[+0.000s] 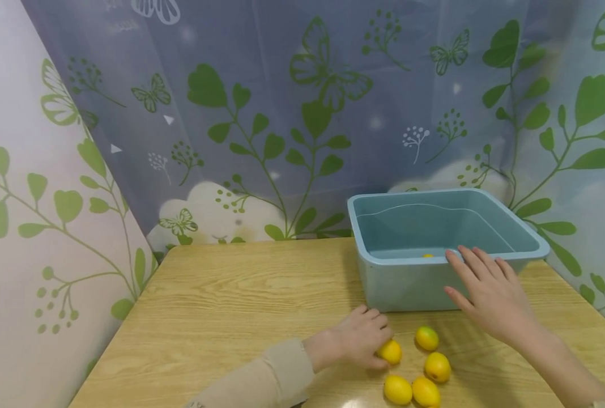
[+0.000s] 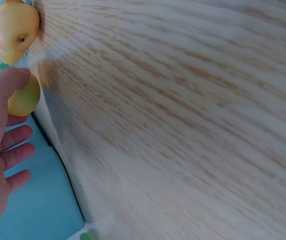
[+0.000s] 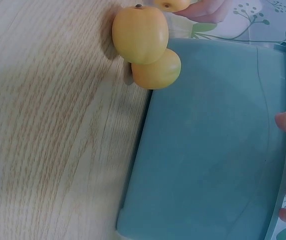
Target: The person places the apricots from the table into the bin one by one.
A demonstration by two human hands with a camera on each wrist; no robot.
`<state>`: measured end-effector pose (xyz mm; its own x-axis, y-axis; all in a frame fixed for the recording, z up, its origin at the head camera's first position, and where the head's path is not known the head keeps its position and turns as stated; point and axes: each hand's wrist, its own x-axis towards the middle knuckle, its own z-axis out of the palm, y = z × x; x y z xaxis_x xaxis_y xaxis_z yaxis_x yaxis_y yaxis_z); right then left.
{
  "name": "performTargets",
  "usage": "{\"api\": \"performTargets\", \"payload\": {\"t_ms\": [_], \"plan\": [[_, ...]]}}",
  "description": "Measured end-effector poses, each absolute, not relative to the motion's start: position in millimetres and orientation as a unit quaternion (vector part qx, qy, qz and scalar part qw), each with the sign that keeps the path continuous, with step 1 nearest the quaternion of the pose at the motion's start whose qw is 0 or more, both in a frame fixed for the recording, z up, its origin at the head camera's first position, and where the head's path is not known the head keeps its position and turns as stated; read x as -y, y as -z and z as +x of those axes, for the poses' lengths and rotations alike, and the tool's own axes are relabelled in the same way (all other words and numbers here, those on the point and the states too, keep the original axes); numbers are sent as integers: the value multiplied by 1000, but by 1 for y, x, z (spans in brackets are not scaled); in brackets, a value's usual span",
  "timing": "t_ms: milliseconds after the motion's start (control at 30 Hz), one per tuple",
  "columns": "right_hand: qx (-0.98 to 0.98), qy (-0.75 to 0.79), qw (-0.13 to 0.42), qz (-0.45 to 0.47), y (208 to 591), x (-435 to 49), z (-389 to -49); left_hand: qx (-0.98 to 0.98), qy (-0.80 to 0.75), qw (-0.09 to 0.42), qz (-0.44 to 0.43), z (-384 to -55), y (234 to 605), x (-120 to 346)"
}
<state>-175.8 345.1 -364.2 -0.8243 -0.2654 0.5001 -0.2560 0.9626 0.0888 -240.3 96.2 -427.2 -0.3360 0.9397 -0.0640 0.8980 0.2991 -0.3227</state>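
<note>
My left hand (image 1: 356, 339) is low over the table, its thumb and fingers around a small yellow fruit (image 1: 390, 352). In the left wrist view a greenish-yellow fruit (image 2: 27, 97) shows between thumb and index finger. My right hand (image 1: 493, 294) has its fingers extended at the near rim of a blue-green plastic basin (image 1: 409, 286). In the right wrist view its fingertips (image 3: 285, 120) overlap that rim. Inside the basin a bit of yellow fruit (image 1: 427, 255) shows; the near wall hides the rest. Several more yellow fruits (image 1: 437, 367) lie loose in front of the basin, one with a green patch.
The wood-grain table (image 1: 261, 283) extends to the left of the basin. Behind it hangs a curtain (image 1: 282, 141) with leaf and butterfly prints, which also closes off both sides. The basin stands near the table's back right corner.
</note>
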Motion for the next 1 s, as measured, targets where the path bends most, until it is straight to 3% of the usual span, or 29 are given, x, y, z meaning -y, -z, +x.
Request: {"api": "performTargets", "payload": {"t_ms": [467,733,1000], "plan": [[951,5,273,142,366,-346,-177,805,-87,119,-575,-244,421,-89],[951,4,275,142,365,-345,-176,810,-38,122,-573,-244,413,-84],[952,4,273,141,366,-345,-176,788,-20,203,-581,-246,399,-75]]}}
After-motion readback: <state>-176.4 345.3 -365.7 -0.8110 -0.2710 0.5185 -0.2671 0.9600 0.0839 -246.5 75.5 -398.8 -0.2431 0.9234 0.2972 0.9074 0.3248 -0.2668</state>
